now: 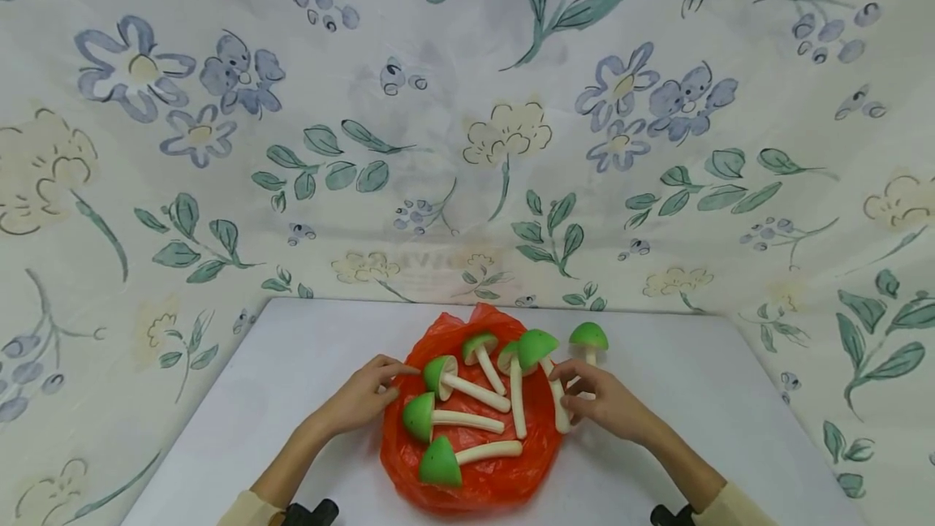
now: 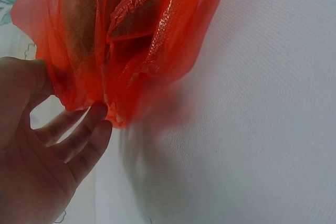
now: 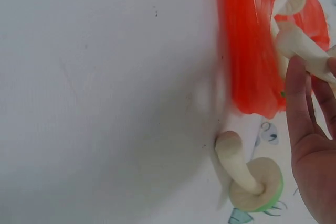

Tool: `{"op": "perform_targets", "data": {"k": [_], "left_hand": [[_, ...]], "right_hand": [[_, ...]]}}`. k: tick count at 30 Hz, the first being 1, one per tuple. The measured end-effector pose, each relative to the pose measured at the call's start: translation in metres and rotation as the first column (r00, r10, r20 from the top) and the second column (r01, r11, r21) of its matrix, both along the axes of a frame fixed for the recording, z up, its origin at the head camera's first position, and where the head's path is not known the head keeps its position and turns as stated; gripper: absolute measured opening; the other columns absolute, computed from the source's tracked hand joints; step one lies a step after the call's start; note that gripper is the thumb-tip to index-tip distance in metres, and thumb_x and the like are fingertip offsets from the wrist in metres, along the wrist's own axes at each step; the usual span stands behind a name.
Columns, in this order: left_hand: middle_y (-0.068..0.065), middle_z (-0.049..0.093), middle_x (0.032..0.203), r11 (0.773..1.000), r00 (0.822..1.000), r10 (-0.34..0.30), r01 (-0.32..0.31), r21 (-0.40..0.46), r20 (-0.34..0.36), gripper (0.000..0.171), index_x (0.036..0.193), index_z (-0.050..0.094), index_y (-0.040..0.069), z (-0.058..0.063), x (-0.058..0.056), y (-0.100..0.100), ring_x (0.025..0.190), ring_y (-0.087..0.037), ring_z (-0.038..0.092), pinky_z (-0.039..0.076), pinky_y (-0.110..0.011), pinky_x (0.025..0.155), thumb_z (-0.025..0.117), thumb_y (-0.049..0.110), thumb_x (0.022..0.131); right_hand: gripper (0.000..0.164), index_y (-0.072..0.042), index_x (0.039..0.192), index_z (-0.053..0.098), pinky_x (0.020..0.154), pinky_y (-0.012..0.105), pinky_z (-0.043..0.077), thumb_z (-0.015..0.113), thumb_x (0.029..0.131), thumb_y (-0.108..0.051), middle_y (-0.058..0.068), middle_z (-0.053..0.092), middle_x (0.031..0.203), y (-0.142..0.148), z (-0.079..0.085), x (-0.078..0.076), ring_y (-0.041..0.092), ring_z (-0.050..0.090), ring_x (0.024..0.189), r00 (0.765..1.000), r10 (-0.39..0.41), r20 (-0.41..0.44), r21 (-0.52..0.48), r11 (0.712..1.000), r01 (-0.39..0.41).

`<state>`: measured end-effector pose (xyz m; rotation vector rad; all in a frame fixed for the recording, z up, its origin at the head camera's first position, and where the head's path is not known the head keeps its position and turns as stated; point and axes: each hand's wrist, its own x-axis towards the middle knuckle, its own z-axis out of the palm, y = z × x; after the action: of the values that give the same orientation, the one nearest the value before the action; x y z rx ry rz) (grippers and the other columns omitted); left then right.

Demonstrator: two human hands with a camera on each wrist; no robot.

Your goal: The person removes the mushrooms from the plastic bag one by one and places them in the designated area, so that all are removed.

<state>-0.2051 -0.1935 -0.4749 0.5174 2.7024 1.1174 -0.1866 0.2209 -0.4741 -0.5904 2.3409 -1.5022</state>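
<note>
Mushroom with a green cap sits at the right side of the red bag, its pale stem between the thumb and fingers of the right hand; that grip is parted only by the stem's thickness. The left hand has its grip on the bag's left rim, thumb on one side of the thin, crinkled plastic and fingertips on the other.

Five more mushrooms lie in the bag: three have caps along its left side and stems pointing right, while two lie toward the far side with stems running back toward the person. Just beyond the right hand, outside the bag, a loose mushroom lies on the white surface, near its far edge.

The bag's far rim comes close to that same edge, leaving little depth behind it. To either side, beyond the forearms, broad stretches of surface run out to slanting side edges. Cream sleeves and a dark wrist device show at the bottom. Past the edges rises pale cloth printed with blue and cream flowers, berries and green leaves.
</note>
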Motion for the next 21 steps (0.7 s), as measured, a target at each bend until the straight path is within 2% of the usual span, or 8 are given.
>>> {"op": "perform_targets", "data": {"k": [9, 21], "left_hand": [[-0.009, 0.056, 0.120, 1.000, 1.000, -0.004, 0.004, -0.013, -0.019, 0.038, 0.124, 0.070, 0.016, -0.002, 0.000, 0.000, 0.101, -0.022, 0.057, 0.054, -0.039, 0.086, 0.055, 0.000, 0.093], [-0.009, 0.057, 0.120, 1.000, 1.000, 0.025, -0.025, -0.012, -0.005, 0.036, 0.124, 0.070, 0.014, -0.001, 0.002, 0.000, 0.097, -0.021, 0.055, 0.054, -0.035, 0.082, 0.057, 0.000, 0.093]], "right_hand": [[0.034, -0.005, 0.130, 0.057, 0.071, 0.035, 0.060, 0.062, 0.096, -0.009, 0.016, 0.057, 0.126, 0.012, 0.005, 0.004, 0.031, 0.061, 0.104, 0.999, -0.027, -0.022, 0.015, 1.000, 0.027], [0.034, -0.004, 0.130, 0.057, 0.071, 0.035, 0.059, 0.063, 0.097, -0.010, 0.017, 0.057, 0.128, 0.026, 0.002, -0.001, 0.032, 0.060, 0.104, 0.995, -0.095, -0.041, 0.010, 0.995, 0.096]]}}
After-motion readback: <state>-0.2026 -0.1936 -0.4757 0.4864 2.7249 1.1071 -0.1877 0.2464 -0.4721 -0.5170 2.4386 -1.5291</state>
